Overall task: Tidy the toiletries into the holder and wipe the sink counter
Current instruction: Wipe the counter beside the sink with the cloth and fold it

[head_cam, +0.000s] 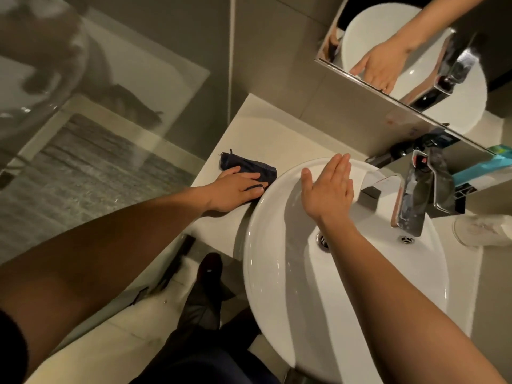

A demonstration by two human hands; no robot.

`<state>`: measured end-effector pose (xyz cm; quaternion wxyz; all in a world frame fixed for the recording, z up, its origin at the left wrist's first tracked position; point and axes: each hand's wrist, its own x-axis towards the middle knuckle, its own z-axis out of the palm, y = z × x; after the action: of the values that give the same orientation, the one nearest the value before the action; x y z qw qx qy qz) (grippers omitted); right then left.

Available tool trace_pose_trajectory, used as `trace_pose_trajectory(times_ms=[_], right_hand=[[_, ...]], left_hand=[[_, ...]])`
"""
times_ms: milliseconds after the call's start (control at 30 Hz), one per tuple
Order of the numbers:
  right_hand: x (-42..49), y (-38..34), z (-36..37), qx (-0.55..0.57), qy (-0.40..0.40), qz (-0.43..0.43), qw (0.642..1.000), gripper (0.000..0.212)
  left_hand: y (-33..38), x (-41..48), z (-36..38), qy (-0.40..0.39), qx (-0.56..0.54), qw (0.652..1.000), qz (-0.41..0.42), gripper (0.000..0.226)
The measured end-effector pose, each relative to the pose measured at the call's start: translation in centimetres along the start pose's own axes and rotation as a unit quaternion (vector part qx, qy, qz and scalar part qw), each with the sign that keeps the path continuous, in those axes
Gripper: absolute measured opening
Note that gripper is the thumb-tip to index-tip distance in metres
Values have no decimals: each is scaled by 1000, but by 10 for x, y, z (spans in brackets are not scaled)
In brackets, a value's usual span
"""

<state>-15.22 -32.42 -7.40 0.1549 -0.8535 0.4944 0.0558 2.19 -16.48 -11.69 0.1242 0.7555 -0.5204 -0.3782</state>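
A pale bathroom counter (243,126) is seen from above, with a round white basin (266,261) set on it below a wall mirror (415,51). A folded dark blue cloth (249,167) is pressed flat onto the counter under the left hand (238,189), whose fingers are spread on it rather than closed around it. Just right of that hand, the right hand (329,187) is held open and flat over the basin's far rim, nothing being grasped. Nothing is seen lying in the bowl of the basin; only its drain (322,241) is visible. Beyond the right hand a chrome tap (418,189) is mounted, and further right a clear glass tumbler (471,231) is seen on its side; whether anything is in it cannot be told. A teal box (482,166) is shelved behind the tap.
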Motion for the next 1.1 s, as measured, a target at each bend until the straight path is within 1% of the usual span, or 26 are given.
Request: trace_pose_trajectory(times_ms=[300, 433, 500, 600, 767, 867, 933, 967, 1033, 1067, 1100], right_hand=[[0, -1, -3, 3, -13, -10, 1000, 85], [-3, -4, -4, 19, -12, 2, 1000, 85], [-11, -5, -2, 25, -4, -6, 1000, 83], [-39, -6, 7, 15, 11, -56, 998, 81], [-102, -12, 23, -1, -1, -154, 988, 77], [-140, -12, 27, 33, -17, -190, 981, 72], [-164, -10, 25, 64, -38, -208, 975, 69], [-174, -8, 23, 77, -53, -219, 971, 67], [-191, -3, 16, 98, -94, -249, 959, 62], [-199, 1, 11, 109, -118, -265, 951, 60], [-207, 4, 6, 123, -143, -277, 942, 58]], left_hand=[[1, -72, 43, 46, -66, 996, -44, 48], [6, -99, 63, 68, -77, 993, -52, 48], [8, -110, 73, 77, -76, 993, -55, 48], [13, -125, 88, 105, -76, 990, -59, 47], [21, -143, 111, 129, -93, 985, -68, 50], [28, -158, 123, 123, -147, 977, -94, 53], [37, -172, 128, 107, -237, 959, -117, 57], [44, -182, 129, 110, -308, 936, -132, 55], [62, -201, 127, 128, -451, 870, -154, 34], [69, -209, 126, 144, -492, 845, -155, 31], [76, -215, 127, 153, -521, 825, -154, 33]])
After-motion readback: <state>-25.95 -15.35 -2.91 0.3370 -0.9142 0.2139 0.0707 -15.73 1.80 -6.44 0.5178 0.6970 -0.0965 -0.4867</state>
